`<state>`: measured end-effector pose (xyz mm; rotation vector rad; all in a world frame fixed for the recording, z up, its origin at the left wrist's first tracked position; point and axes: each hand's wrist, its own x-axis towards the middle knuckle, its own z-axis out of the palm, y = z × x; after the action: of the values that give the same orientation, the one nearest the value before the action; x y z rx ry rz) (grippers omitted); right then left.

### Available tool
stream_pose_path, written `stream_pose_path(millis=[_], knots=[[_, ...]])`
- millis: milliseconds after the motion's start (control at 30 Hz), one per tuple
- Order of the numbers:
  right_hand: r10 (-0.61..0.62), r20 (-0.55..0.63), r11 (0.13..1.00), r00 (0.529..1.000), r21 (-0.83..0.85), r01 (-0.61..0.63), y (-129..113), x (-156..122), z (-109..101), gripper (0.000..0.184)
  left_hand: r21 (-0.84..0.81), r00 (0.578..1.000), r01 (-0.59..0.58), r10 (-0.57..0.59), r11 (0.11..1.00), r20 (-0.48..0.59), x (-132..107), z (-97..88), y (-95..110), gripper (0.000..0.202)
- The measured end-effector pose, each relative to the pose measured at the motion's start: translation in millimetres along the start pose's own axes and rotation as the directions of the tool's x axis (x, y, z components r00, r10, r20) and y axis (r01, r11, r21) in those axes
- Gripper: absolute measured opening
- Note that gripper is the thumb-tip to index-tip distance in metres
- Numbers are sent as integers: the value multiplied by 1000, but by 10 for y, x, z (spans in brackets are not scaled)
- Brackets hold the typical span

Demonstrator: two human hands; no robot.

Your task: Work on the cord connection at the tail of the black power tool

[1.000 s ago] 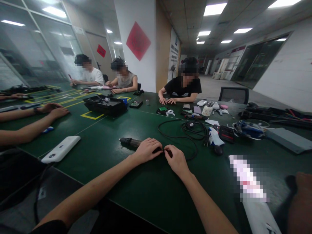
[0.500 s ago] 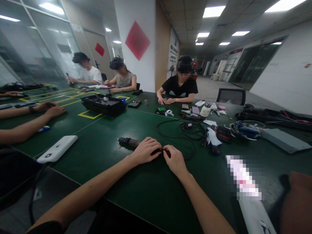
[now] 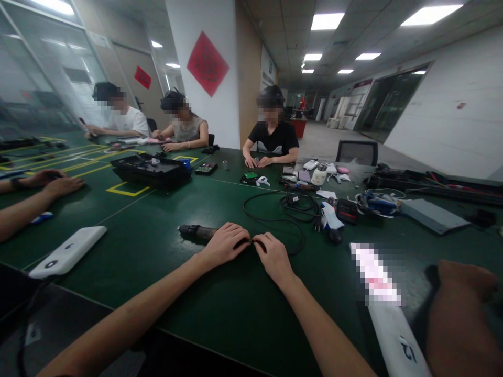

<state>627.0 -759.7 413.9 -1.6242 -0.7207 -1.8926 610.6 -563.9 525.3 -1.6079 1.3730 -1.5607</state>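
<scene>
A dark, straight-bodied electric screwdriver [image 3: 196,232] lies on the green table, its narrow tip pointing left. My left hand [image 3: 227,245] is wrapped over its rear part, fingers curled and hiding much of the body. Close by on the right, my right hand [image 3: 272,255] is closed in a pinch, its fingertips meeting those of the left at the tool's back end. Whatever sits in that pinch is too small and dark to make out. A black cord [image 3: 297,224] loops across the table just beyond my right hand.
A black tray [image 3: 151,172] stands at the far left. White power banks [image 3: 73,250] [image 3: 398,340] lie on both sides. At right are a computer mouse [image 3: 335,235], a small bottle [image 3: 318,175] and a grey box [image 3: 434,215]. Co-workers sit opposite; other people's arms [image 3: 43,196] [image 3: 458,319] reach in at both sides.
The view has turned slightly right, so everything appears shifted left. Both my hands keep their place at the screwdriver's rear end. The arm at the right edge shows more.
</scene>
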Motion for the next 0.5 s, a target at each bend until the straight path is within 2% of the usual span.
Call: stream_pose_path(millis=[167,333,433,467,500], knots=[[4,-14,1000,1000,20,-4,14,-2,18,15,8,1000,1,-1,1000,-11,-6,18,0,14],[-1,-15,999,1000,34,2,12,-2,18,13,23,999,7,-6,1000,-42,39,-50,36,12],[-3,-14,999,1000,38,3,22,-3,15,14,36,996,7,-4,999,-88,118,-143,241,17],[-4,-12,999,1000,40,5,28,-4,15,15,43,994,-26,31,999,-101,132,-184,370,20],[-6,-10,999,1000,44,6,33,-4,15,14,61,986,-115,121,991,-117,130,-227,529,22]])
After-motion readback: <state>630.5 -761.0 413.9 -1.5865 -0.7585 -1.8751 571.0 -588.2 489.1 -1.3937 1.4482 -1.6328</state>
